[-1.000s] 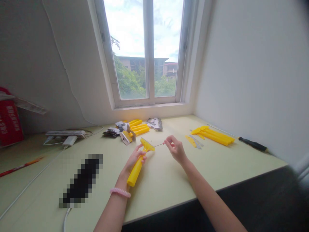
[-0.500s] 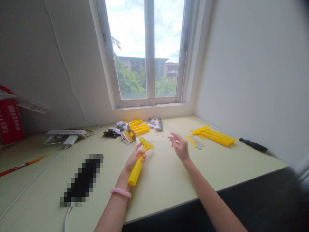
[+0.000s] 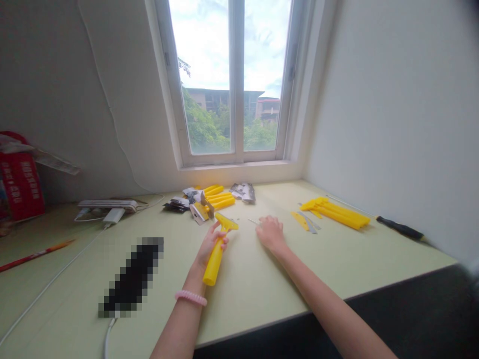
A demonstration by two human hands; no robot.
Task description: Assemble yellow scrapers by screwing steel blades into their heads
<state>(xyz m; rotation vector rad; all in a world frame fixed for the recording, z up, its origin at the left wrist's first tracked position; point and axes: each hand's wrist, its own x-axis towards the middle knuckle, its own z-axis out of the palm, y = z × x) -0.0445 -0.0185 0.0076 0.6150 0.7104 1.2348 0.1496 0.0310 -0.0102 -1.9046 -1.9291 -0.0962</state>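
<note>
My left hand (image 3: pixel 210 244) is wrapped round the handle of a yellow scraper (image 3: pixel 215 259), whose wide head points away from me. To its right, my right hand (image 3: pixel 271 233) is low over the table, back up, with its fingers curled. A thin metal piece (image 3: pixel 253 221) sticks out to the left of those fingers; how they hold it is hidden. Right of that hand lie a flat yellow piece (image 3: pixel 300 221) and grey blade-like strips (image 3: pixel 313 224). Several yellow scrapers (image 3: pixel 337 212) lie side by side beyond them.
Yellow handles (image 3: pixel 221 200), packets (image 3: pixel 175 205) and a crumpled wrapper (image 3: pixel 244 192) lie near the window. A black-handled tool (image 3: pixel 400 227) rests by the right wall. On the left are a power strip (image 3: pixel 107 205), a blurred black object (image 3: pixel 132 279), a cable and a red pencil-like stick (image 3: pixel 35 257).
My right hand has lowered toward the table and turned palm down, the thin metal piece moving slightly right and down. My left hand still holds the scraper. The view has shifted slightly.
</note>
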